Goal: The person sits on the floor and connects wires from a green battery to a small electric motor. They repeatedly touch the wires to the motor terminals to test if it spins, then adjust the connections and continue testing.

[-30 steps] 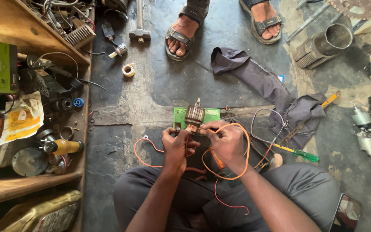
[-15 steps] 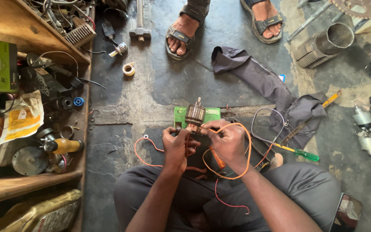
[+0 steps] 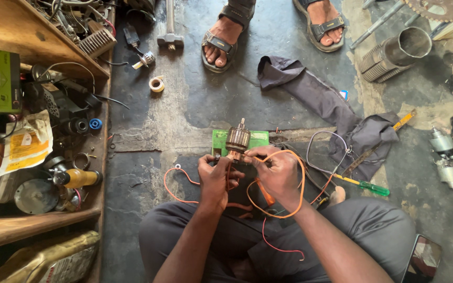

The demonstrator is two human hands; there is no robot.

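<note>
A copper-wound motor armature (image 3: 237, 140) stands upright in front of my lap, above a green box (image 3: 219, 140) on the concrete floor. My left hand (image 3: 215, 177) grips its lower end from the left. My right hand (image 3: 275, 172) pinches an orange wire (image 3: 295, 162) against the armature's base from the right. The orange wire loops around my right hand, and a red wire (image 3: 176, 188) trails across the floor to the left. I sit cross-legged in grey trousers (image 3: 373, 230).
Another person's sandalled feet (image 3: 221, 37) stand at the top. A dark cloth (image 3: 321, 102), a green-handled screwdriver (image 3: 365, 186), a hammer (image 3: 170, 31), a tape roll (image 3: 157, 84) and metal motor parts (image 3: 399, 52) lie around. A wooden shelf (image 3: 38, 57) of tools fills the left side.
Both hands stay on the armature; the fingers have shifted only slightly on the wire at its base.
</note>
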